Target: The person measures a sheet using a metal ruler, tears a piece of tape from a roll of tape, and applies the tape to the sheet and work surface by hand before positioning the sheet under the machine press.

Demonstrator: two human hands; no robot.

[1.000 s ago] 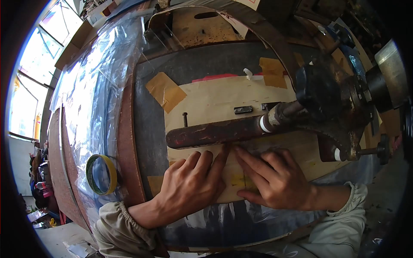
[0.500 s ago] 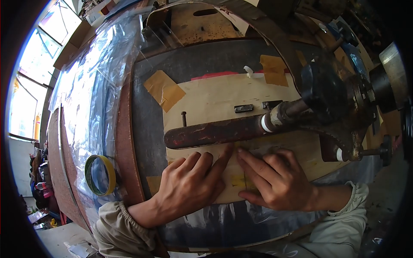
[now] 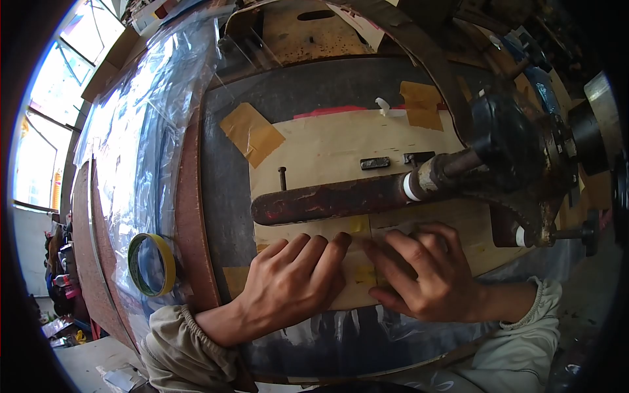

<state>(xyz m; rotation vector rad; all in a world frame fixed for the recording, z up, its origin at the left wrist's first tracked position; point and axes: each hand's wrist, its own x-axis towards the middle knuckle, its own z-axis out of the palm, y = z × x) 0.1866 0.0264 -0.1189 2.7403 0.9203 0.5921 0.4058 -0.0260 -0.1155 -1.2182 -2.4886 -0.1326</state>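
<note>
My left hand [image 3: 291,275] rests on the cream sheet [image 3: 314,141] with its fingers curled under; what they hold, if anything, is hidden. Close beside it, my right hand [image 3: 426,275] has its index finger stretched toward the left hand's fingertips and its thumb apart. Between the hands the sheet has a dark seam line and yellowish marks [image 3: 363,272]. Just beyond the fingers, a dark, worn metal arm [image 3: 327,203] reaches across the sheet. Behind it lie two small black blocks [image 3: 375,163] and an upright bolt or pin [image 3: 282,178].
Brown tape pieces [image 3: 252,134] stick to the sheet's far corners. A yellow tape roll [image 3: 167,265] stands on the left, near clear plastic film [image 3: 144,131]. The clamp-like machine with a black knob [image 3: 501,131] rises at right. A brown board edge [image 3: 200,216] runs along the left.
My left index finger has drawn back from pointing forward and is now bent. My right hand has shifted slightly, its fingers a little more raised. The view has moved a bit.
</note>
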